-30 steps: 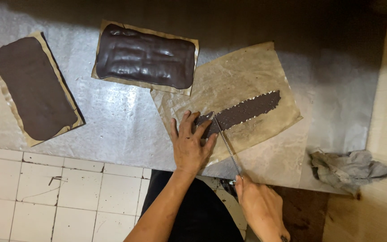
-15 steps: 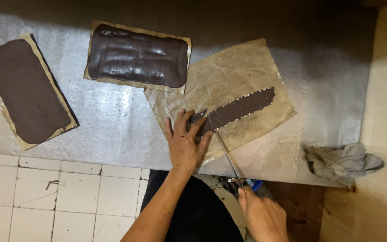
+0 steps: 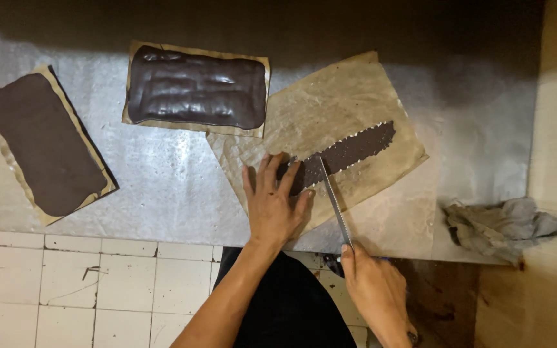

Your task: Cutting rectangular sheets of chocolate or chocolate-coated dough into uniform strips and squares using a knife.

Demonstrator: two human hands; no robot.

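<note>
Left hand (image 3: 275, 203), fingers spread, presses the dark strip (image 3: 346, 154). Right hand (image 3: 375, 293) grips a knife (image 3: 333, 200) across it. Two slabs at ten o'clock (image 3: 198, 87) lie uncut.

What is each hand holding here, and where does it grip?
Right hand grips a serrated knife by its handle. Left hand holds nothing; it presses flat on the dark strip.

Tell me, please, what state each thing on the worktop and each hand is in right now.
Dark strip: on the paper sheet, partly cut.
Knife: blade across the strip.
Left hand: flat, pressing the strip's end.
Right hand: closed on the knife handle.
Glossy slab: whole.
Matte slab: whole.
Cloth: crumpled.
</note>
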